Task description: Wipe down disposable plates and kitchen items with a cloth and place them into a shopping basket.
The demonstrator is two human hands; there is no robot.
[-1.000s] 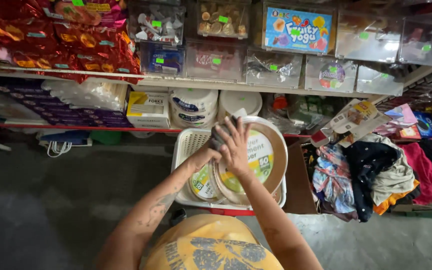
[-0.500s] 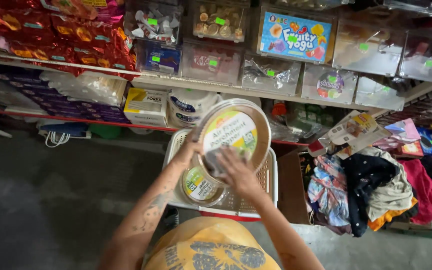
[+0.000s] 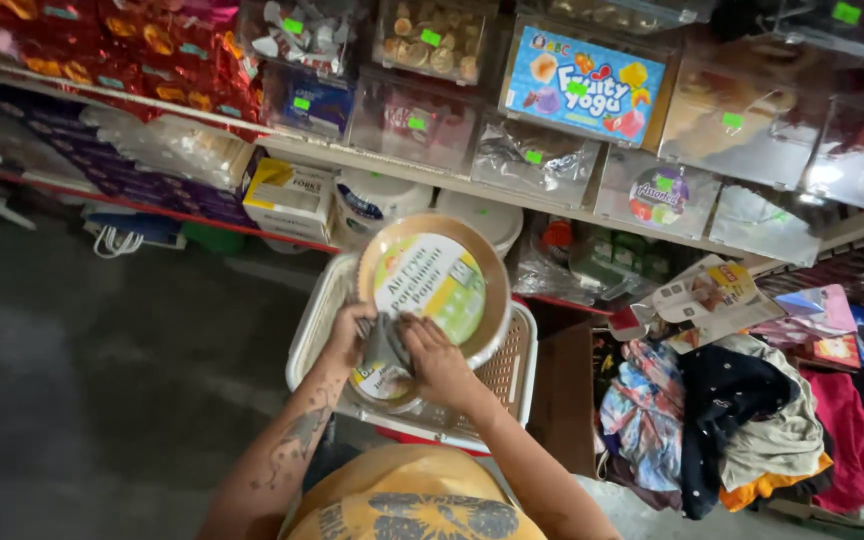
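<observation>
Parchment liners in a round brown pack with a green-and-white label [image 3: 432,285] stand tilted on edge, face toward the person, lifted just above the white slotted plastic basket [image 3: 518,372]. Both hands sit at the pack's lower rim, so the disc rises up and away from them toward the shelf. The left hand [image 3: 345,335] grips the lower left edge; the right hand [image 3: 432,362] is the nearer one to the face, closed on a dark grey cloth [image 3: 384,345] and pressing it against the lower part of the label. A smaller round pack [image 3: 380,385] lies beneath in the basket. Beyond stand a white shelf [image 3: 472,185] of clear candy boxes and, to the right, a heap of clothes [image 3: 742,420].
</observation>
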